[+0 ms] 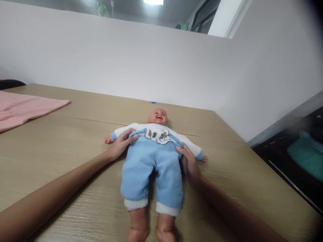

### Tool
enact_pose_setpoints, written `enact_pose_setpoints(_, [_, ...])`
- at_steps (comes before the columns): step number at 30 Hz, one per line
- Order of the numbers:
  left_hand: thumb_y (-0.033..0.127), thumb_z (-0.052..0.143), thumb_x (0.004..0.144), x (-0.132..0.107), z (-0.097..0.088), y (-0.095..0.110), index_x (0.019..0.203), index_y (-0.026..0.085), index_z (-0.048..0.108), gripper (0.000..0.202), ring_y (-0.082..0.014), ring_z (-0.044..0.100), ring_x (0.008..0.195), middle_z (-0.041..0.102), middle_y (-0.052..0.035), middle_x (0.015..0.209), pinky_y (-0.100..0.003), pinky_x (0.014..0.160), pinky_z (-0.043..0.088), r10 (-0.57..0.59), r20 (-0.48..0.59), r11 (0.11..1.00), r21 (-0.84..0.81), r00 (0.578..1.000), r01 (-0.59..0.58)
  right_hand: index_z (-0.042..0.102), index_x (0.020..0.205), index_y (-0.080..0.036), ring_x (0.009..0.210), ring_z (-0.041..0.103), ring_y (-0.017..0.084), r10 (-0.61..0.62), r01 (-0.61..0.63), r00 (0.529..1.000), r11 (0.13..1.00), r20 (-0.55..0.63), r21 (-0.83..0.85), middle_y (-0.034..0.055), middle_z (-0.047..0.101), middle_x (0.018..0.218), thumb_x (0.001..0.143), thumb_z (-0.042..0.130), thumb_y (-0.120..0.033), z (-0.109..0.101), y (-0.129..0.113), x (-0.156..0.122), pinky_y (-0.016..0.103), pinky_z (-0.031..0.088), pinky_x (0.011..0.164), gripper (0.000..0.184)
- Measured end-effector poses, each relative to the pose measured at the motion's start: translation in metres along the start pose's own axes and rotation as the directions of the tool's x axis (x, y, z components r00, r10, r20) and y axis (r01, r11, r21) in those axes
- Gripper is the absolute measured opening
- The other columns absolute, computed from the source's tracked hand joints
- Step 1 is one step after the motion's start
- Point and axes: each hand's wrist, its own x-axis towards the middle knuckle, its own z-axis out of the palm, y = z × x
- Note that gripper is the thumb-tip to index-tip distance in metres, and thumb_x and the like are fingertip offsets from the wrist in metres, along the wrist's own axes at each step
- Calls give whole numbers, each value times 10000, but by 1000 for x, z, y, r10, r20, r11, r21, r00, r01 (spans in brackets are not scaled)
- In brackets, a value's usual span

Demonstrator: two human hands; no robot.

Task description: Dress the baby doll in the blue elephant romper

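A baby doll (pixel 158 116) lies on its back on the table, head at the far side and bare legs toward me. It wears a white long-sleeved top (pixel 188 140) with blue cuffs, and fluffy light-blue trousers (pixel 141 164) with white hems. An embroidered animal face (pixel 158 135) marks the chest, with blue trim running out to both sides. My left hand (pixel 123 143) pinches the trousers' upper edge at the left side, thumb in front. On the opposite side, my right hand (pixel 189 159) grips the same edge; its fingers are partly hidden behind the cloth.
Pink cloth (pixel 27 107) lies flat at the table's left. A small blue-tipped item (pixel 153 102) rests by the back edge of the wooden table (pixel 83 144). A pale wall (pixel 121 57) rises behind, and a green thing (pixel 306 154) sits beyond the right edge.
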Motion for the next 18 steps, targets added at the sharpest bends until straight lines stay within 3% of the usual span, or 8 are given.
enact_pose_setpoints(3, [625,711,1041,0,5,2,1066,237,624,399,-182,483,847,548,18,930,-292,753,399,76,-58,997,12,995,-75,726,1049,-295,1245,717,304,-59,62,998,991,31,-122,7,809,1166,881,828,-515,-5,1,5,437,537,1187,295])
enact_pose_setpoints(7, [704,640,1063,4,9,-1,1175,273,559,453,-169,423,728,492,47,848,-290,644,327,-7,-80,999,36,997,9,712,1102,-305,1248,730,304,2,5,998,994,56,-113,18,818,1221,857,852,-547,-7,-1,22,451,541,1183,371])
enact_pose_setpoints(10, [690,605,1080,7,3,-2,1127,253,576,440,-190,488,799,539,25,904,-322,726,390,-7,-8,984,180,1000,8,743,1129,-294,1307,706,314,33,-5,995,961,96,-276,45,813,1300,837,835,-628,-10,-5,30,455,522,1203,453])
enact_pose_setpoints(14, [625,489,1133,6,-4,-2,1014,248,564,403,-251,571,883,603,-5,904,-403,856,417,22,78,860,506,997,-58,685,811,-266,1031,692,342,-22,75,995,786,94,-613,59,767,934,834,760,-799,-23,-12,23,518,542,1112,539])
enact_pose_setpoints(16, [598,440,1144,4,-3,-1,998,252,543,389,-276,597,905,624,-18,904,-431,884,417,27,87,820,568,996,-72,660,761,-270,977,671,343,-44,85,996,733,78,-675,57,737,866,856,734,-816,-26,-12,16,542,545,1100,559])
enact_pose_setpoints(18, [595,421,1139,2,2,-2,987,252,531,391,-284,602,934,627,-27,932,-442,902,424,17,72,837,544,997,-53,737,860,-275,1081,701,355,-16,50,998,776,59,-629,69,799,980,885,739,-779,-26,-8,11,538,543,1151,505])
